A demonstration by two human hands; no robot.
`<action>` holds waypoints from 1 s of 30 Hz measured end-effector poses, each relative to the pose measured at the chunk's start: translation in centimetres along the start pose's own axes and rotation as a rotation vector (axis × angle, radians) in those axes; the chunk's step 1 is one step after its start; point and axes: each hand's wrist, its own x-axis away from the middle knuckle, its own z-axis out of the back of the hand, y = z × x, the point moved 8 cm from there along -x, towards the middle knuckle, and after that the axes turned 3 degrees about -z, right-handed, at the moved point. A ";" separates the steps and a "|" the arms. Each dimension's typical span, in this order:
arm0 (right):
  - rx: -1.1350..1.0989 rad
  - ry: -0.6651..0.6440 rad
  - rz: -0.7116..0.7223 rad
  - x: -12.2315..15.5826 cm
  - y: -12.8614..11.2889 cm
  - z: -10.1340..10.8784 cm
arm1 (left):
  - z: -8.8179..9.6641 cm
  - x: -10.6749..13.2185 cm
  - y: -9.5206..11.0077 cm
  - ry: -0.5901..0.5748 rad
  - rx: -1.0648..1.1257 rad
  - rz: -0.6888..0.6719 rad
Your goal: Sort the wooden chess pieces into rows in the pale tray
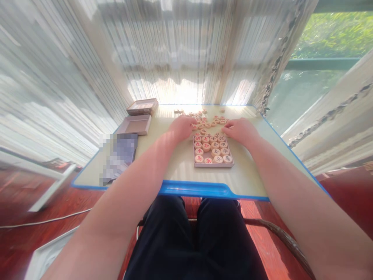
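Observation:
A shallow square box stands on the table in front of me, holding rows of round Chinese chess pieces, red characters on its left side and black ones on its right. A gap shows low in its middle. Beyond it, more loose pieces lie scattered. My left hand is beyond the box's far left corner, fingers curled closed on a piece at the edge of the scatter. Past the far right corner, my right hand pinches a piece between thumb and fingers, mostly covered by the fingertips.
The table has a blue rim with a moulded tray along the near edge. At its left are an open box lid, another box behind it and a dark, partly pixelated packet. Sheer curtains hang behind.

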 end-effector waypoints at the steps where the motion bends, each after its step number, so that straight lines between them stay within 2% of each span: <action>1: -0.003 -0.004 -0.016 0.0 0.2 0.0 | 0.1 0.0 0.0 0.012 0.002 -0.002; 7: -0.035 -0.023 -0.049 0.0 0.7 -0.3 | 0.6 0.5 0.4 0.075 0.007 -0.010; 10: -0.068 -0.030 -0.046 0.0 1.0 -0.5 | 0.8 0.8 0.6 0.116 0.035 0.022; 13: -0.125 0.033 -0.037 0.5 0.8 0.4 | 1.4 1.0 0.8 0.159 0.129 0.101; 15: -0.186 0.088 0.026 1.4 -0.4 1.7 | 1.7 1.5 0.7 0.168 0.215 0.182; 17: -0.245 0.107 0.153 2.8 -2.6 3.0 | 2.4 2.5 0.7 0.210 0.268 0.239; 19: -0.299 0.037 0.319 4.6 -5.4 3.5 | 3.4 3.9 0.8 0.300 0.252 0.280; 22: -0.354 -0.013 0.457 7.2 -8.1 3.8 | 3.6 5.7 1.3 0.305 0.166 0.309; 26: -0.361 0.022 0.520 9.0 -9.0 3.6 | 3.2 6.2 2.7 0.292 0.108 0.245; 30: -0.312 -0.025 0.593 9.7 -9.6 2.9 | 2.8 6.0 3.7 0.276 0.100 0.180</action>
